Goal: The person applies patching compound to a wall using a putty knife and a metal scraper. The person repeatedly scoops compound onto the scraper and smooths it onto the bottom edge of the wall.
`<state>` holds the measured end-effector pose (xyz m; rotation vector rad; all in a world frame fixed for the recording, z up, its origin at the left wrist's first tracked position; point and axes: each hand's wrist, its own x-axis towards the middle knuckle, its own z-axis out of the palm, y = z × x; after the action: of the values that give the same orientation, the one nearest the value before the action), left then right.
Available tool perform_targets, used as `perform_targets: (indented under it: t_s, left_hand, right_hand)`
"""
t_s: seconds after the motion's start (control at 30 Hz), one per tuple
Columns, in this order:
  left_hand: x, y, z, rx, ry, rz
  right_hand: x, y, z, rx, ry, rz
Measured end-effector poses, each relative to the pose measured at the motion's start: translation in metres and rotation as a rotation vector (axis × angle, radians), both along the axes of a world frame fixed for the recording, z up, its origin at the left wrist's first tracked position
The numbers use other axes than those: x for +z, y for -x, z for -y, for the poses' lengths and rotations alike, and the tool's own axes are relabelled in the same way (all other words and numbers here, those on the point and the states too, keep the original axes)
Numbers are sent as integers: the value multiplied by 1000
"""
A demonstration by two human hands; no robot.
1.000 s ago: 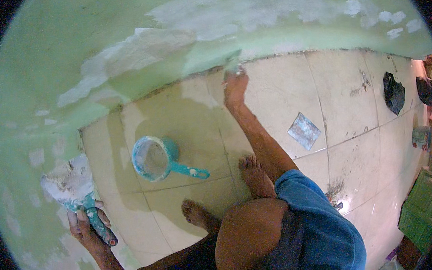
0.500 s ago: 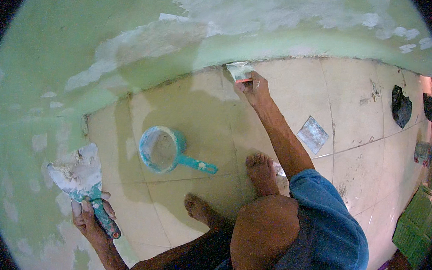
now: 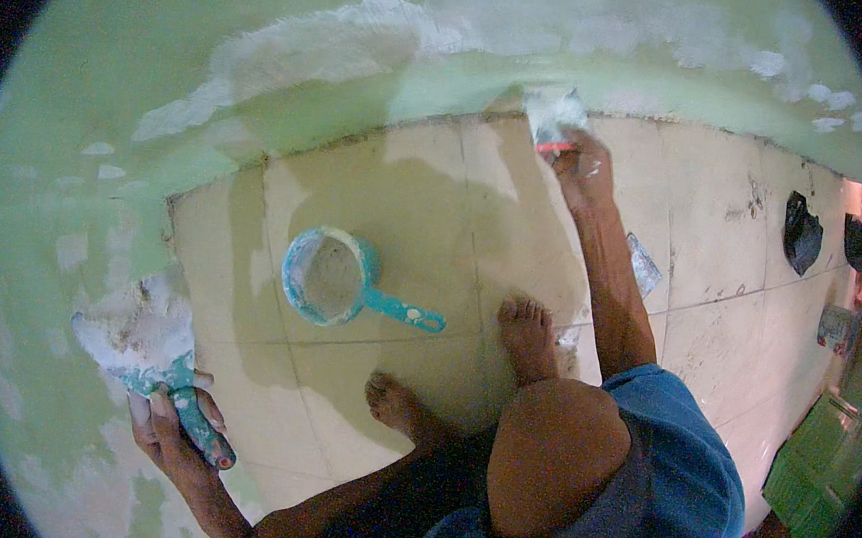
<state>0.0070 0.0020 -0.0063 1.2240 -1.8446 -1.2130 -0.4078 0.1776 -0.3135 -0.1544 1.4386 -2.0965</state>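
My left hand (image 3: pixel 172 431) is closed round the teal handle of a wide putty knife (image 3: pixel 137 333), its blade loaded with whitish-grey putty. At the foot of the green wall (image 3: pixel 313 101), my right hand (image 3: pixel 583 170) grips a flat scraper (image 3: pixel 555 118) with a red edge strip. The scraper's blade reaches the lowest part of the wall, just above the floor joint. Pale putty patches spread over the wall above it. Between my hands a turquoise dipper (image 3: pixel 329 274) with grey putty inside stands on the tiles, its handle pointing right.
A putty-smeared flat sheet (image 3: pixel 643 266) lies on the tiled floor (image 3: pixel 406 192), partly behind my right forearm. Further right are a black plastic bag (image 3: pixel 802 233), a clear container (image 3: pixel 837 327) and a green crate (image 3: pixel 822 466). My bare feet are beside the dipper.
My right hand has moved the scraper to the right along the wall base and slightly up. My left hand still holds the putty knife, with little movement.
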Motion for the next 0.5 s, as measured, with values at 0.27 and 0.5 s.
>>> perform_targets:
  t_s: [0.27,0.5]
  left_hand:
    - [-3,6,4,-42,-32,-52]
    - [-3,4,0,-2,-11,-24]
  right_hand:
    - [-118,-5,40,125,-59,48]
    - [-104,5,56,51,-201,-169]
